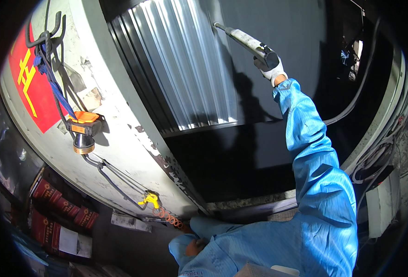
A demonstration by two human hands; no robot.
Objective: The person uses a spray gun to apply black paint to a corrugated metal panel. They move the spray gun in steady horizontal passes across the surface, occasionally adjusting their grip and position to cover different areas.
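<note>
My right hand, in a white glove, is closed round the rear of a long white and black spray gun. The arm reaches forward in a blue sleeve. Its thin nozzle points left, at the right border of a shiny ribbed metal panel inside a dark booth. Whether the nozzle touches the panel I cannot tell. Low in the picture, close to my body, what looks like my bare left hand shows by blue cloth. Its fingers are too dim and partly hidden to read.
On the white booth wall hang an orange and black lamp-like device and a yellow air blow gun with an orange coiled hose. Dark red boxes stand lower left. Looped cables hang at the right.
</note>
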